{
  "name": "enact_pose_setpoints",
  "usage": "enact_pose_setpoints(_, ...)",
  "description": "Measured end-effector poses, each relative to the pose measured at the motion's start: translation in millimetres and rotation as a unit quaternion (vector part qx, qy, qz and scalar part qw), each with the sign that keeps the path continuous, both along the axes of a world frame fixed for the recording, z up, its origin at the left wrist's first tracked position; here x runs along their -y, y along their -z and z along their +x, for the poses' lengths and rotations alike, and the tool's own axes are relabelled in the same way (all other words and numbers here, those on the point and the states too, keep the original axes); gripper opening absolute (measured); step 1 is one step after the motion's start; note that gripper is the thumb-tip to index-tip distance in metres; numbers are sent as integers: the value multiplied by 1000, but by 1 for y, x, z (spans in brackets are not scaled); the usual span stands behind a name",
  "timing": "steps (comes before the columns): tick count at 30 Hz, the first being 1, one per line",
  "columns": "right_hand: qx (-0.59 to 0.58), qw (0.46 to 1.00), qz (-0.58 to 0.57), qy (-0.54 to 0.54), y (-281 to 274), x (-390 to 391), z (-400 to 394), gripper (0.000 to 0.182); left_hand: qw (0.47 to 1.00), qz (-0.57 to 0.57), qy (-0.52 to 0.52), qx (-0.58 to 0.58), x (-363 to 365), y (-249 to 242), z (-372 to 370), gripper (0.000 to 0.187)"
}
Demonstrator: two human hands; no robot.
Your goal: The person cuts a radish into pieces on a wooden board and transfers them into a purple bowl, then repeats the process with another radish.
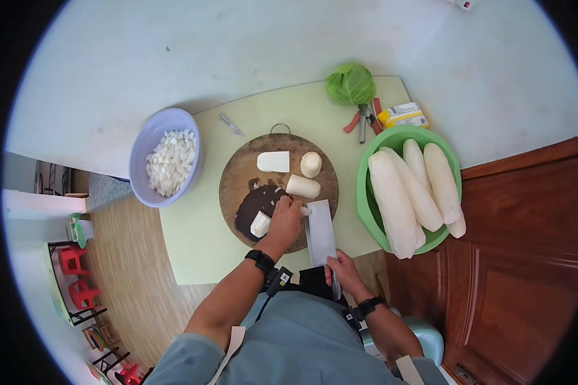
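Note:
A round wooden cutting board [237, 168] lies on the pale table. My right hand [345, 272] is closed round the handle of a cleaver [320, 232], whose broad blade lies over the board's lower right edge. My left hand [286, 221] is over the board beside the blade, its fingers bent around a small white piece [306, 210] near the blade's upper corner. Left of that hand lies a cut white radish piece [260, 224]. Higher on the board are a halved piece [273, 162], an upright chunk [311, 165] and a lying chunk [303, 187].
A purple bowl [195, 168] of white cubes stands at the left. A green basin [364, 192] with several peeled radishes is at the right. Behind are a cabbage [350, 84], red-handled shears [363, 120], a yellow-white packet [402, 115] and a small white-handled tool [230, 124].

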State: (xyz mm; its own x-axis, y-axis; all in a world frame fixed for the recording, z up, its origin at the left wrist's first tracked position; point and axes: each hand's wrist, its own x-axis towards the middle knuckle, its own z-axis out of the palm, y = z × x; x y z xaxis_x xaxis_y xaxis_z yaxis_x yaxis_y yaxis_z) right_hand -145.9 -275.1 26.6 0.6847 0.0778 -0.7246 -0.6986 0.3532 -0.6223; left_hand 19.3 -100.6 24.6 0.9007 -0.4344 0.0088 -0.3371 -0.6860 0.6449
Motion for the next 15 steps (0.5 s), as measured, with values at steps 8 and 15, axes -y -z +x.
enact_pose_setpoints(8, 3, 999, -18, -31, -14, 8, 12, 13, 996, -71, -32, -49, -3, 4, 4, 21)
enact_pose_setpoints(15, 3, 993, -103, -57, -33, 9, 19, 13, 967, -158, -162, -114, -17, 2, 14, 19)
